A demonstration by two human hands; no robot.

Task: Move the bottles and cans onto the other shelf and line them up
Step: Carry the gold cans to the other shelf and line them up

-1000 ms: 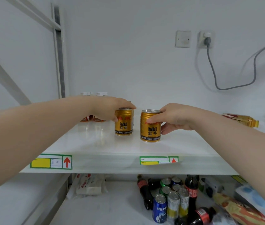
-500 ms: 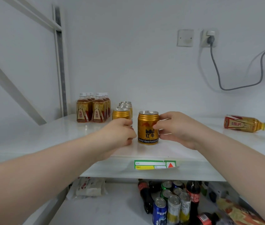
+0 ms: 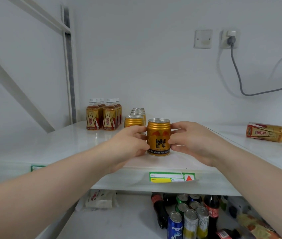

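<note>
A gold Red Bull can [image 3: 158, 137] stands upright near the front of the white upper shelf [image 3: 50, 145]. My left hand [image 3: 128, 144] holds its left side and my right hand [image 3: 190, 140] grips its right side, fingers curled round it. Just behind and to the left runs a row of several more gold cans [image 3: 134, 120]. Amber bottles with white caps [image 3: 102, 116] stand in two rows at the back left. One amber bottle [image 3: 268, 132] lies on its side at the right of the shelf.
On the lower shelf [image 3: 119, 221] sit a Pepsi can [image 3: 175, 225], several other cans [image 3: 191, 219], dark cola bottles [image 3: 211, 211] and snack packets [image 3: 100, 198]. A price label [image 3: 171, 177] is on the shelf's front edge. A grey cable [image 3: 236, 69] hangs from a wall socket.
My left hand let go of the other gold can, now in the row behind, and came across to the front can. My right hand stayed on that can.
</note>
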